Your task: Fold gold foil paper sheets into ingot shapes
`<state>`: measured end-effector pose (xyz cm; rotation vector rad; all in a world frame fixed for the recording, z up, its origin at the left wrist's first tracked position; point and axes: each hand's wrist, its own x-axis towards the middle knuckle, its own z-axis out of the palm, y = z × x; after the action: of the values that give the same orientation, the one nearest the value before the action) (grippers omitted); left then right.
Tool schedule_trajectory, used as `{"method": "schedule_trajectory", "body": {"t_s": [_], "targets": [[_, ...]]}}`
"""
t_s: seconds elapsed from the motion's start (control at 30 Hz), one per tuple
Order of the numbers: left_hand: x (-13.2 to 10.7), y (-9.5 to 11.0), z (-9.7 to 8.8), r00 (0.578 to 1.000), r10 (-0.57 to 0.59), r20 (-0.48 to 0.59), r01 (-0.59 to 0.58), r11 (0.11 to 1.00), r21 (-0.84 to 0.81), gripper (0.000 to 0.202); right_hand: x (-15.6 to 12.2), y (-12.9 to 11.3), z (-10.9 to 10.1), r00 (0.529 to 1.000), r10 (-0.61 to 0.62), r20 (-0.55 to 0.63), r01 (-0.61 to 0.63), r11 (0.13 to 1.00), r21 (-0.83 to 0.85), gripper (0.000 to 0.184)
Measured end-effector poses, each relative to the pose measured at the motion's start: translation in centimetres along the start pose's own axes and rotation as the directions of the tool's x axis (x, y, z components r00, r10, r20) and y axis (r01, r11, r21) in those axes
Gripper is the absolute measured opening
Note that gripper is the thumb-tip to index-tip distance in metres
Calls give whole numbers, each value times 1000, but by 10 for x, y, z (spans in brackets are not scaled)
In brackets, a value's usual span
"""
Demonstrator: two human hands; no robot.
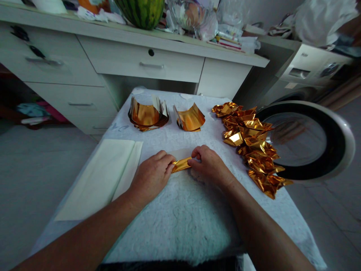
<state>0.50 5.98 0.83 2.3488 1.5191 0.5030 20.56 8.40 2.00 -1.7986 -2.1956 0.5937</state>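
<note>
A narrow folded strip of gold foil paper [181, 165] stretches between my hands above the cloth-covered table. Its left end is pinched in my left hand [153, 171], fingers closed. My right hand [209, 165] grips the other end between thumb and curled fingers. Beyond them stand two curled stacks of gold foil sheets, a thicker stack [145, 114] on the left and a thinner stack [191, 118] beside it. Folded gold foil pieces [251, 146] lie in a heap along the right side. Pale paper sheets [96, 177] lie flat to the left of my left hand.
The table [175, 229] has a light patterned cloth. Behind it is a white desk with drawers [152, 62], carrying a watermelon [141, 11] and plastic bags. To the right, a washing machine's round door [342, 141] hangs open close to the table edge.
</note>
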Motion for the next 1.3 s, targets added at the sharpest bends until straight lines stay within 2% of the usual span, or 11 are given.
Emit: {"method": "schedule_trajectory", "body": {"t_s": [0.23, 0.6, 0.9, 1.07, 1.2, 1.3], "targets": [[0, 0, 1, 1000, -3, 17, 3, 1000, 21, 16, -3, -10, 4, 996, 78, -41, -81, 994, -79, 12], [0, 1, 2, 1000, -20, 4, 19, 997, 69, 12, -4, -13, 6, 994, 97, -48, -102, 987, -122, 13], [1, 2, 3, 999, -31, 11, 30, 995, 91, 11, -2, -14, 5, 994, 109, -26, -111, 991, -72, 8], [0, 1, 3, 1000, -22, 11, 21, 996, 89, 10, -4, -15, 3, 997, 67, -25, -68, 997, -28, 2], [1, 2, 3, 999, -29, 17, 27, 996, 83, 10, -4, -15, 3, 999, -16, -37, 16, 1000, 19, 8], [1, 2, 2, 999, -34, 21, 32, 997, 76, 10, -3, -14, 4, 999, -19, -26, 21, 997, 81, 10]]}}
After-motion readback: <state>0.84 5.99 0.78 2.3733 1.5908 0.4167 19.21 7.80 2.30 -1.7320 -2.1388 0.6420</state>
